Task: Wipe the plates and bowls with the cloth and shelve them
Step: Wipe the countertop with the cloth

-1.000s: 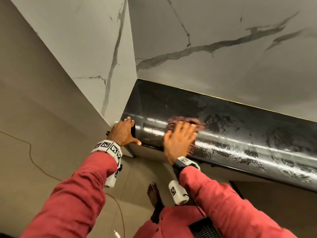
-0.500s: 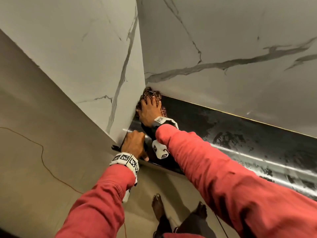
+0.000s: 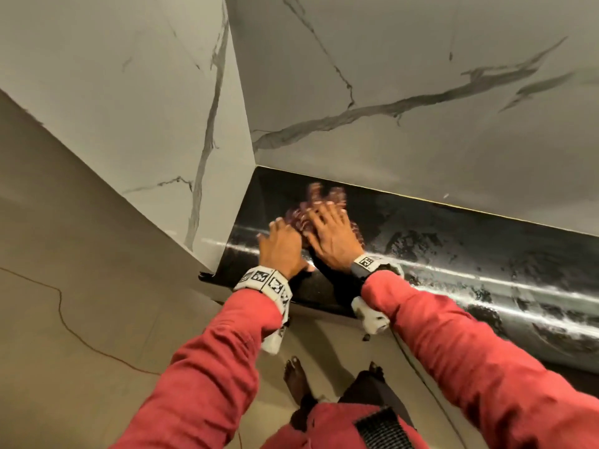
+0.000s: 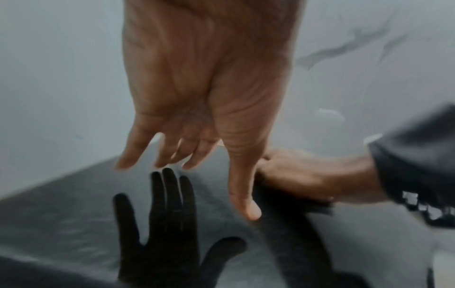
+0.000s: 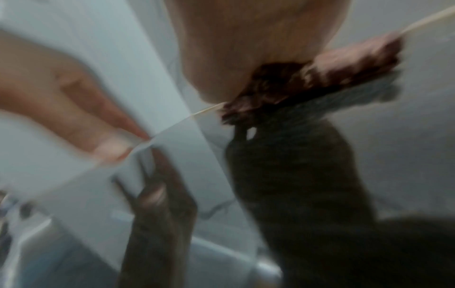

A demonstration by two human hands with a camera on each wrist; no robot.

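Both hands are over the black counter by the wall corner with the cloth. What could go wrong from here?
1. The right hand presses the cloth with flat fingers, not gripping; it may slide out on the glossy, streaked black counter.
2. The left hand hovers open right beside the right; a sweep could knock them together.
3. No plates or bowls are in view, so the task itself may be stalling.

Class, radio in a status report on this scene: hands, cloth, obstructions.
Left hand open, hovering over glossy black counter. Right hand flat, pressing reddish-brown cloth onto it. No plates or bowls visible.
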